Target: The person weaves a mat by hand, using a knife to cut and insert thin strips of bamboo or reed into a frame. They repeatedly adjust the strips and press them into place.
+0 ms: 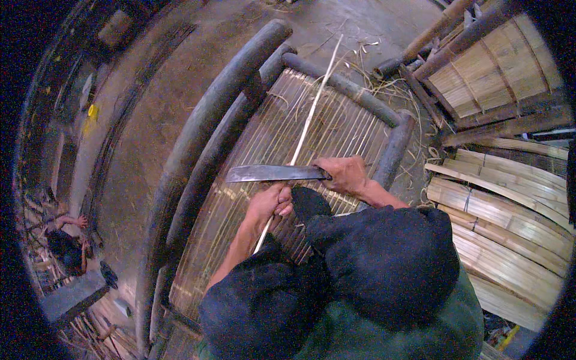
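My right hand (343,174) is closed round the handle of a large knife (270,173), whose long dark blade points left. Just below the blade, my left hand (270,203) is closed on a thin, pale bamboo strip (313,111). The strip runs from my lap, through the left fist, under or against the blade, and out past the far end of a slatted bamboo bench (354,120). Whether the edge has entered the strip I cannot tell. Both hands are above my dark-clothed knees (384,258), close together but apart.
Thick round poles (210,114) frame the bench on the left. Thin shavings (366,51) lie on the ground beyond it. On the right are wide split-bamboo panels (510,210) and a framed woven panel (492,66). Another person (66,240) is at the far left.
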The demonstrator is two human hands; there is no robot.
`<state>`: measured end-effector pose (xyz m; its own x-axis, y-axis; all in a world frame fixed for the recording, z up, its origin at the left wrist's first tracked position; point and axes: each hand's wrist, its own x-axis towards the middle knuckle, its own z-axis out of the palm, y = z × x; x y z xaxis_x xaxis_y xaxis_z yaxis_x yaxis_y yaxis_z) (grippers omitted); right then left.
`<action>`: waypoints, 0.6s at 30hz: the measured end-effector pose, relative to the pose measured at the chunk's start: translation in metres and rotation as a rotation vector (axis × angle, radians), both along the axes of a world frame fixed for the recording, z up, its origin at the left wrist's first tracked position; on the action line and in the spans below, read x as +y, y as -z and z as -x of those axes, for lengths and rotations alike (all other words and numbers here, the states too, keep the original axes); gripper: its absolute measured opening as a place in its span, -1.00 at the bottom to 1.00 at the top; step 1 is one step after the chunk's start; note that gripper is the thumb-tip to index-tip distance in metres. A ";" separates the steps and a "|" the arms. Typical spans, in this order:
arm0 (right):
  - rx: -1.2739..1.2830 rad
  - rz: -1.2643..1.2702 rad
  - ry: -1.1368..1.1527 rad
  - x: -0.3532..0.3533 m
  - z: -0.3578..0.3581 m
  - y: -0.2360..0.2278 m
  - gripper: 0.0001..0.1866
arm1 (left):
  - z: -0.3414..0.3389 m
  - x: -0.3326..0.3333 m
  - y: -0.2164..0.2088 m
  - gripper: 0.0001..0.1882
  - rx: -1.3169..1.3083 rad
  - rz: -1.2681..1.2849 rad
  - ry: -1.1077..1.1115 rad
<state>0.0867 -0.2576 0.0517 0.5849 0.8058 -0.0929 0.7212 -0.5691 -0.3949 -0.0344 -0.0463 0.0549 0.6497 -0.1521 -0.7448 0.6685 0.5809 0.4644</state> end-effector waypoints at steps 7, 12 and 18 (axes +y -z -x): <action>-0.024 0.097 0.220 -0.013 -0.041 0.026 -0.75 | 0.014 -0.016 -0.027 -0.51 -0.162 0.225 -0.129; -0.060 0.063 0.151 -0.023 -0.047 0.020 -0.82 | 0.009 -0.025 -0.053 -0.55 0.153 0.037 -0.142; -0.056 0.032 0.251 -0.013 -0.046 0.017 -0.87 | 0.021 -0.020 -0.033 -0.58 -0.142 0.204 -0.145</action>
